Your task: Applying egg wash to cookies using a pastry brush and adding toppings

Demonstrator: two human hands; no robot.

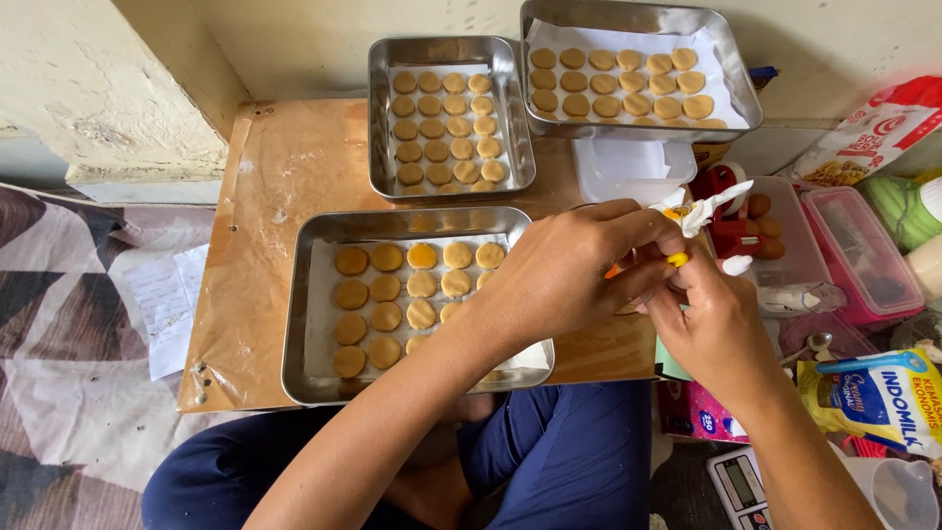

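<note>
Head view — both hands, left [564,270] and right [711,319], pinched on a crumpled white piping bag [692,211] beside shiny steel tray [319,236] of round dough discs [388,288].

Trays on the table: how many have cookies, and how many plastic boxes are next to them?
Metal trays with cookies: 3, the near tray, the middle tray, the far tray
Clear plastic boxes: 2, the egg box, the pink-rimmed box
Total: 5

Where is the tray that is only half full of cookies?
In the head view, the half-full tray sits nearest the person on the brown board, under the left hand, in front of the full tray.
</note>
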